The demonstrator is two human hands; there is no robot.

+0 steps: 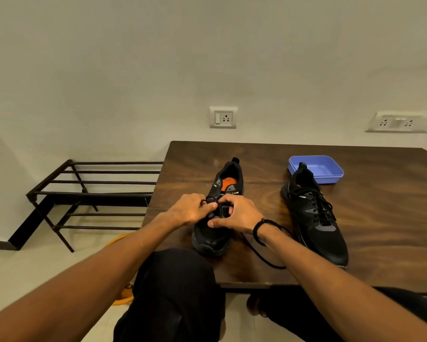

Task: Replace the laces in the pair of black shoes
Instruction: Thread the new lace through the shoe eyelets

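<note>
Because the black shoe being laced (217, 233) lies directly in front of the person, with its long axis running away from them, toe toward the near edge of the worktop (380, 230) and heel toward the wall, the eyelet rows are reached from either side by both hands about equally. The left hand (189, 209) is curled at the left eyelets and appears to pinch a black lace (262, 255), though the grip itself is partly hidden. The right hand (237, 214) is closed over the tongue area, thumb laid along the vamp. The two hands are nearly touching. A slack length of the lace is trailed from under the right wrist across the worktop toward the near edge. The upper is seen as matte black mesh with an orange insole; the lace is thin round cord.

The second black shoe (316, 218), fully laced, is set parallel to the right, well apart. Behind its heel a shallow blue plastic tray (331, 174) is placed. The worktop is dark, glossy wood grain. A black metal shoe rack (91, 193) stands on the floor to the left.
</note>
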